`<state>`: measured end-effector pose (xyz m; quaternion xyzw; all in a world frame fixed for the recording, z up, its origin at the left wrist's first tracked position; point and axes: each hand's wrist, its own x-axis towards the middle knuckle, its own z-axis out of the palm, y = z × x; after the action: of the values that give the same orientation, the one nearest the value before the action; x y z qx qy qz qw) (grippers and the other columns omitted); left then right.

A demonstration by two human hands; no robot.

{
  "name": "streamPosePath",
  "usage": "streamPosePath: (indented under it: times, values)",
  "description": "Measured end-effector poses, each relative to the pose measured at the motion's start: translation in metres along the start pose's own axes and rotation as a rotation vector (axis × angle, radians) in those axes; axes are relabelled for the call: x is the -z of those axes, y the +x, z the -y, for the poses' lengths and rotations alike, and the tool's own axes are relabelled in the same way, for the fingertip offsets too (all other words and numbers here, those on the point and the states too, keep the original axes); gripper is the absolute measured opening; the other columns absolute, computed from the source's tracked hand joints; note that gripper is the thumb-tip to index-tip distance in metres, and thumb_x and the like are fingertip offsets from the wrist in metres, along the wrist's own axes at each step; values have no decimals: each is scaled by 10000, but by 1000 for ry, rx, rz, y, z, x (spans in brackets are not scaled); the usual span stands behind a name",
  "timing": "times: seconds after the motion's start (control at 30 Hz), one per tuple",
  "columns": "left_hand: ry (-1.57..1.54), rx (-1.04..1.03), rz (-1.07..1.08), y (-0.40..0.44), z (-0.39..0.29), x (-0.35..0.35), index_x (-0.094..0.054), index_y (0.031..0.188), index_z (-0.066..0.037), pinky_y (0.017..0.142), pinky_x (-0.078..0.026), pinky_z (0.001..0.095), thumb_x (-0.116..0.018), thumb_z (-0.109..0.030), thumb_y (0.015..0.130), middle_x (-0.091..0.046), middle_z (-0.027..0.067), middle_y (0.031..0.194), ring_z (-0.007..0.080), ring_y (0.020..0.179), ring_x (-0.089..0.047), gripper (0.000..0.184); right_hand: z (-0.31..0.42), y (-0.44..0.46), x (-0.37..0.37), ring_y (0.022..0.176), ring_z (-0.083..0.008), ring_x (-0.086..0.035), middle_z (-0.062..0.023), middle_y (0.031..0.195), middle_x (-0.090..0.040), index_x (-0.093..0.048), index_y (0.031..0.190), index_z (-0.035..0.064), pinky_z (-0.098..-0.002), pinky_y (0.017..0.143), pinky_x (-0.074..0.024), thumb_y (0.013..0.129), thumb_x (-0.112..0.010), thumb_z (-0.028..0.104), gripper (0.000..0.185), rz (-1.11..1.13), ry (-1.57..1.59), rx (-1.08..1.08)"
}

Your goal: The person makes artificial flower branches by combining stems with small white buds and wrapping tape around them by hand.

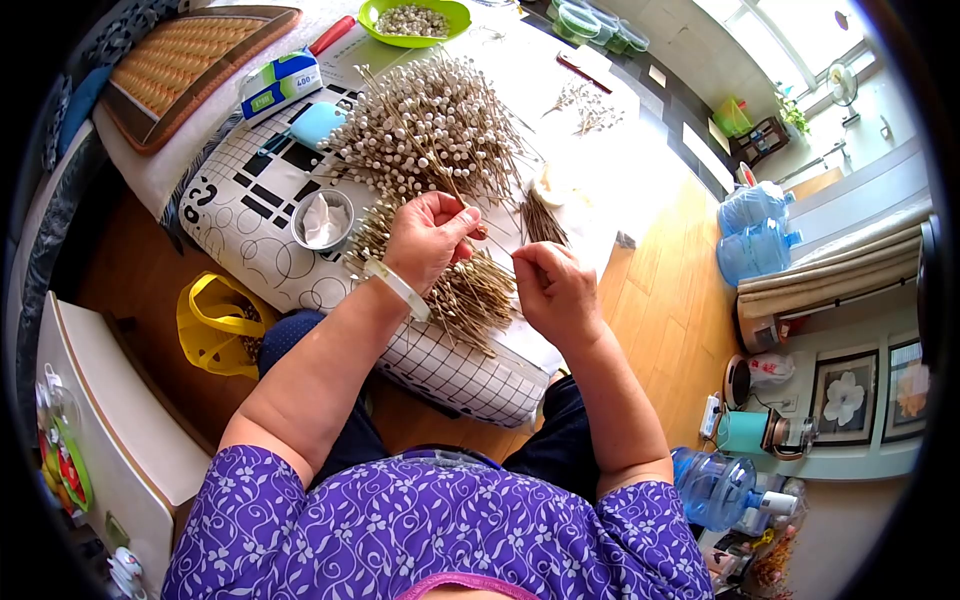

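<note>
Your tbl cover (250,262) carries the big pile of white-tipped stems (430,125), beyond your hands. The lower bundle (470,300) lies nearer you, under L wrist; a low sweep could snag and scatter it. L hand (425,240) pinches 1 thin stem (452,182); squeezing too hard might snap it. R hand (560,300) is curled, fingertips together, approx. beside L; can't tell if it grips anything. Small bowl (299,238) sits L of the piles; an elbow bump might tip it.
</note>
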<state>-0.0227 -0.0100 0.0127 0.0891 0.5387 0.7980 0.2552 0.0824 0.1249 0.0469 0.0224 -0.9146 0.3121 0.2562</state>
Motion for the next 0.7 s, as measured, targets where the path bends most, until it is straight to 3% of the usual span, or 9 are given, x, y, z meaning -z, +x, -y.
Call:
streamPosePath:
  times: [0.7]
  values:
    - [-1,4,-8,1,3,-2,-552,798,-51,396,-388,139,-602,-143,832,-629,50,686,25,437,-491,110,-3,-4,-4,555,-259,-567,-111,626,-559,-564,747,43,-325,496,-450,740,-575,6,40,26,27,19]
